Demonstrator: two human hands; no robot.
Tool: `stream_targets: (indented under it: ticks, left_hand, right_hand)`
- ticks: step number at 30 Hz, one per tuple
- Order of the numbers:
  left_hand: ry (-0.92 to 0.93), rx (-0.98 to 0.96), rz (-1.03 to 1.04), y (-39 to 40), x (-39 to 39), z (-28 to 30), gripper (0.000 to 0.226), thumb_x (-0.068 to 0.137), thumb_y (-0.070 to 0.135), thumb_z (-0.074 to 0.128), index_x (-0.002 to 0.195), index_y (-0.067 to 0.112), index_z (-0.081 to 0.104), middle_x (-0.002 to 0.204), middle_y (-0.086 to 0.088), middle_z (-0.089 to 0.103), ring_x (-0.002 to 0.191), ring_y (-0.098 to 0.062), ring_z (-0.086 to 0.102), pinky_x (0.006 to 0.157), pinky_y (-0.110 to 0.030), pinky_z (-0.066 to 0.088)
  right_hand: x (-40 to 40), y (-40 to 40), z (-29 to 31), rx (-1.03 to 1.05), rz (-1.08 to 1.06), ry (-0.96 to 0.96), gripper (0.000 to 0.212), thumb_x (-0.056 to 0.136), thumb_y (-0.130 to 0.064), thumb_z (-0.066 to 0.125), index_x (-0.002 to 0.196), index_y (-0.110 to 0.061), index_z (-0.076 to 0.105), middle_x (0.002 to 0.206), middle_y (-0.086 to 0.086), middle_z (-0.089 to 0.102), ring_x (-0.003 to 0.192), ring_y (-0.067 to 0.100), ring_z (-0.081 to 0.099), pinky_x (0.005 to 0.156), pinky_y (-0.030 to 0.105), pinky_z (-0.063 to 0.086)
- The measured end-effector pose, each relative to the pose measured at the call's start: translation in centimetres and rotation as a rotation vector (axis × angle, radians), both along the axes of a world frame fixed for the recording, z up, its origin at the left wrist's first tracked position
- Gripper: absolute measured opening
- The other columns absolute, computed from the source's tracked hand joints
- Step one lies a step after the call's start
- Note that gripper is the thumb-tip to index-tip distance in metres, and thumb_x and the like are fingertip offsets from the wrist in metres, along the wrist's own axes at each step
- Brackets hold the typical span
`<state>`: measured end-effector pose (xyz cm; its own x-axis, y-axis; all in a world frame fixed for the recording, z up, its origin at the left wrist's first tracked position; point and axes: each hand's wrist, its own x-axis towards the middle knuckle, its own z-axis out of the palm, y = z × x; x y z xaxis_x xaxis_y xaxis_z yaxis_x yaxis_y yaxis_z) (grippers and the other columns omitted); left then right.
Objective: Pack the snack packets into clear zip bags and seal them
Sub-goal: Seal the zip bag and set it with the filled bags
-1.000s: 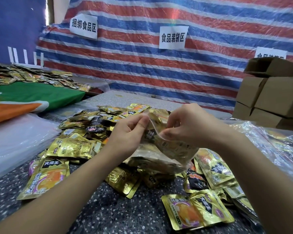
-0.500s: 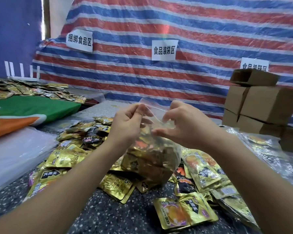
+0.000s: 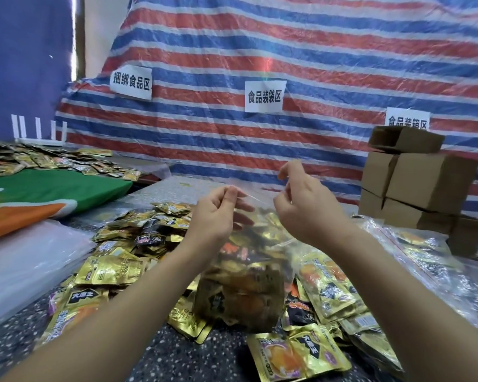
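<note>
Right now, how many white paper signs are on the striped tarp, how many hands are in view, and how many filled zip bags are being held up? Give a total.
white paper signs: 3
hands, left hand and right hand: 2
filled zip bag held up by its top edge: 1
Total: 6

A makeshift food-packing station: a striped tarpaulin (image 3: 287, 51) backdrop bears paper zone signs (image 3: 264, 96), cardboard boxes (image 3: 417, 183) stand stacked, and foil snack packets (image 3: 113, 268) cover the counter (image 3: 177, 362).

third sign (image 3: 408, 120): boxes cover lower edge | forearms: cut off below
</note>
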<state>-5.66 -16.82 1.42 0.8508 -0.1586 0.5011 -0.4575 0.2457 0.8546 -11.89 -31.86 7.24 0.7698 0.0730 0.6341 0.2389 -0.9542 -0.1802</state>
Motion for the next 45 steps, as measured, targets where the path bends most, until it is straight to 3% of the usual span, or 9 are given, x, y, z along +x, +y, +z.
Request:
stream_targets:
  ticks: [4,6,10,15,19,28,35,42,45]
  left_hand:
    - [-0.070,0.014,0.038,-0.1,0.1,-0.7,0.034,0.105,0.029,0.040,0.097,0.006,0.063,0.078,-0.006,0.072,0.066,-0.020,0.069,0.060,-0.027,0.057]
    - [-0.135,0.026,0.082,-0.2,0.2,-0.6,0.035,0.105,0.030,0.040,0.096,0.007,0.064,0.079,-0.009,0.071,0.066,-0.022,0.069,0.059,-0.029,0.056]
    - [-0.264,0.034,0.133,-0.2,0.3,0.6,0.030,0.104,0.031,0.042,0.091,0.016,0.064,0.073,-0.004,0.069,0.057,-0.020,0.067,0.051,-0.023,0.048]
    - [-0.298,0.030,0.113,-0.5,1.1,3.3,0.024,0.103,0.025,0.049,0.089,0.013,0.065,0.068,-0.002,0.067,0.051,-0.015,0.062,0.048,-0.019,0.046]
    - [-0.211,0.046,-0.009,-0.4,1.9,4.4,0.020,0.101,0.019,0.053,0.086,0.011,0.065,0.066,0.002,0.067,0.055,-0.016,0.062,0.051,-0.022,0.045]
    - [-0.175,0.121,-0.119,-0.8,2.7,3.3,0.023,0.101,0.016,0.050,0.084,0.009,0.065,0.071,0.001,0.069,0.060,-0.016,0.065,0.057,-0.022,0.051]
    - [-0.148,0.031,-0.064,-0.1,2.9,2.4,0.015,0.096,0.016,0.060,0.083,0.011,0.068,0.072,0.002,0.070,0.060,-0.013,0.065,0.056,-0.021,0.051]
    - [-0.307,0.139,-0.030,-0.7,2.9,4.2,0.015,0.096,0.015,0.061,0.085,0.013,0.071,0.077,-0.001,0.072,0.065,-0.014,0.067,0.059,-0.025,0.051]
    - [-0.392,0.157,-0.028,-1.2,3.0,4.8,0.014,0.095,0.010,0.062,0.085,0.010,0.072,0.074,-0.001,0.071,0.064,-0.011,0.066,0.057,-0.018,0.048]
  right_hand:
    - [0.2,1.6,-1.0,-0.117,-0.024,-0.021,0.041,0.100,-0.049,0.042,0.130,-0.021,0.044,0.105,-0.002,0.064,0.092,0.021,0.060,0.083,0.043,0.048]
    - [0.6,2.2,-1.1,-0.135,-0.022,-0.006,0.040,0.101,-0.048,0.045,0.130,-0.021,0.048,0.110,-0.001,0.064,0.097,0.020,0.061,0.084,0.040,0.049]
    - [1.3,2.2,0.0,0.001,0.051,-0.033,0.013,0.103,-0.031,0.049,0.101,-0.020,0.056,0.090,-0.002,0.062,0.080,0.018,0.057,0.067,0.035,0.046]
    - [1.5,1.1,1.0,0.166,0.141,-0.140,0.017,0.100,-0.022,0.057,0.084,-0.017,0.060,0.069,-0.010,0.054,0.061,0.004,0.050,0.051,0.016,0.035]
    - [1.7,0.3,0.9,0.248,0.174,-0.147,0.019,0.099,-0.019,0.059,0.081,-0.017,0.062,0.066,-0.009,0.054,0.065,-0.001,0.050,0.057,0.012,0.040]
    - [1.9,-1.6,0.3,0.344,0.213,0.000,0.019,0.098,-0.023,0.061,0.080,-0.022,0.067,0.068,-0.001,0.063,0.058,0.006,0.053,0.056,0.028,0.044]
    - [1.4,-1.6,1.8,0.291,0.235,0.181,0.012,0.095,-0.025,0.064,0.085,-0.022,0.071,0.079,-0.001,0.070,0.076,0.017,0.065,0.076,0.043,0.057]
    - [1.4,-1.2,2.0,0.355,0.211,0.044,0.013,0.094,-0.034,0.064,0.084,-0.028,0.070,0.075,-0.005,0.070,0.074,0.012,0.067,0.072,0.042,0.060]
    - [1.5,-1.1,2.1,0.367,0.215,0.006,0.013,0.094,-0.033,0.065,0.083,-0.027,0.070,0.074,-0.003,0.070,0.074,0.013,0.066,0.069,0.040,0.059]
